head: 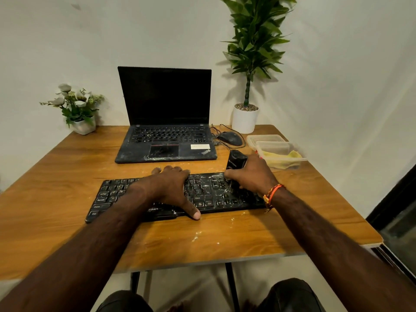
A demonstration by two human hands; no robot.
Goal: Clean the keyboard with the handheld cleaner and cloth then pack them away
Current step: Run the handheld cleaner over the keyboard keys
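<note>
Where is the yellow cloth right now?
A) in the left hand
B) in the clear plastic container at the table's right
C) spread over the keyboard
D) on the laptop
B: the yellow cloth lies in the clear container, right of the handheld cleaner gripped by the right hand.

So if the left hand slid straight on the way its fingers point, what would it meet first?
Probably the laptop: the left hand lies over the keyboard, fingers pointing away toward it, with bare table between.
</note>
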